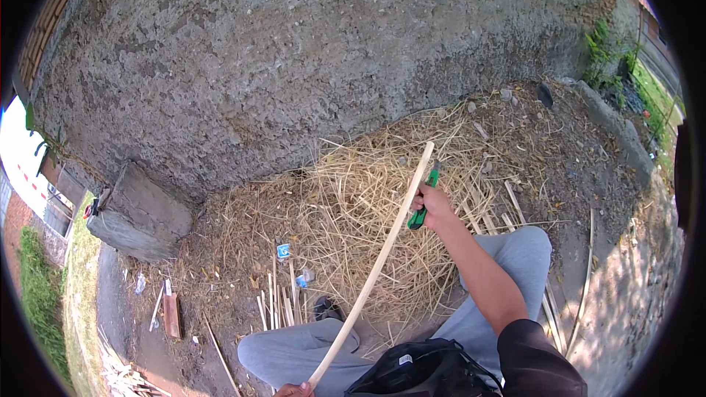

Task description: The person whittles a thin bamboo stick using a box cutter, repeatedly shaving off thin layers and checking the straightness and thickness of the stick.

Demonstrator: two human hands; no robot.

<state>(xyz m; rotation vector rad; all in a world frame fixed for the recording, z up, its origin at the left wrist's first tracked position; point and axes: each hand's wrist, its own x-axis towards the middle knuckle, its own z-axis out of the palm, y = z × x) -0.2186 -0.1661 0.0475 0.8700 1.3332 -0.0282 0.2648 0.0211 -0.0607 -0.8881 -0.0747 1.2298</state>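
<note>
A long pale strip of bamboo or wood point(371, 278) slants across my lap, its far end over a heap of shavings point(353, 213). My left hand point(294, 390), partly cut off by the lower edge, grips its near end. Higher up, my right hand point(435, 206) is closed round a green utility knife point(418, 217) just right of the strip's far part. The knife points up and away from me, its tip near the strip's far end. Whether the right fingers also touch the strip, I cannot tell.
A rough grey wall point(294, 59) rises behind the shavings, with a concrete block point(140, 213) at left. Several cut strips point(276, 305) lie by my left knee, near a small blue packet point(283, 251). Longer strips point(590, 272) lie at right. A black bag point(412, 372) rests against my lap.
</note>
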